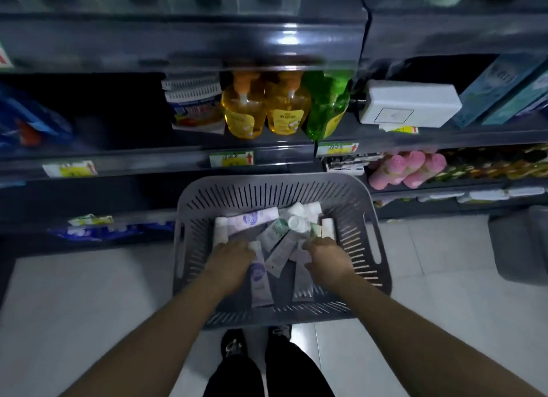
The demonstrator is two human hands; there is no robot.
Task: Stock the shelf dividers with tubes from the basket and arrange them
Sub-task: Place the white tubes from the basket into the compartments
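Both hands are lowered into the grey slotted plastic basket (278,195) on the pale tiled floor. The left hand (229,261) is curled over a lilac-and-white soft tube (258,278); whether the grip is closed cannot be told. The right hand (326,261) appears pinched on a tube edge, unconfirmed. Loose tubes (275,233) lie just beyond both grips. One tube per grip, taken mid-body, is advised.

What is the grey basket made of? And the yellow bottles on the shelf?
The grey basket looks like matte moulded plastic, since its walls have neat rows of slots. The yellow bottles seem to be clear glossy plastic: light shines through the liquid, and the pumps look plastic.
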